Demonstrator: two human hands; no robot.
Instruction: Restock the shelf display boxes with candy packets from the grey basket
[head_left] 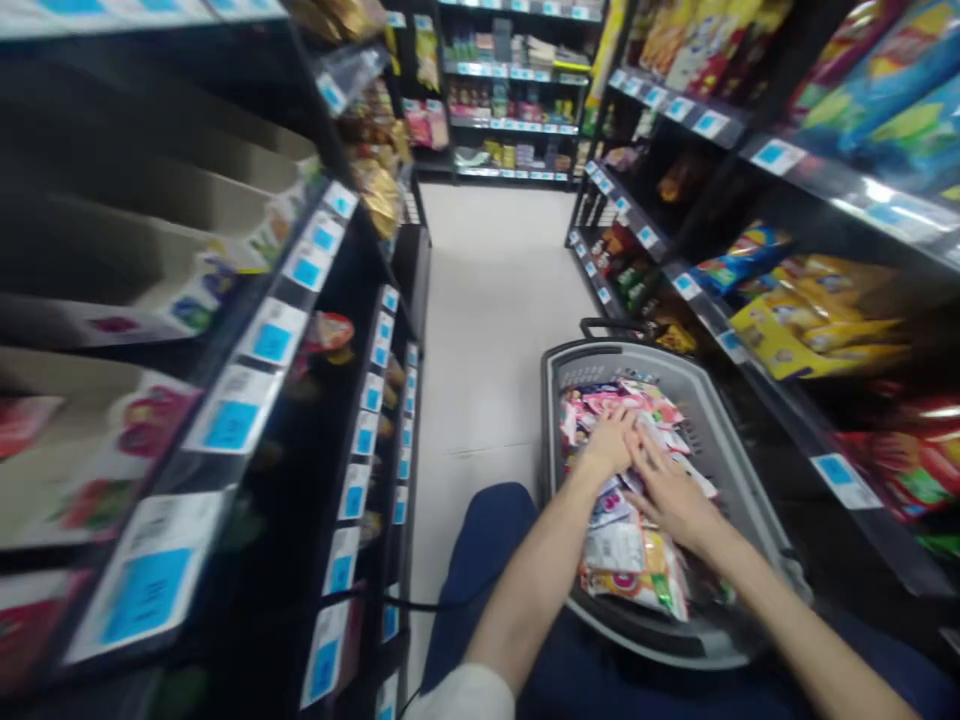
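A grey shopping basket sits on the floor in front of my knees, heaped with pink and white snack packets. Both my hands reach into it. My left hand lies on the packets near the basket's middle, fingers stretched forward. My right hand rests flat just beside it, fingers spread over the pile and touching the left hand's fingertips. Neither hand visibly grips a packet. The picture is smeared by motion.
Black shelves with blue price tags line the left side, close to my knee. Shelves of yellow and blue snack bags stand right of the basket. A pale floor aisle runs ahead to more shelving.
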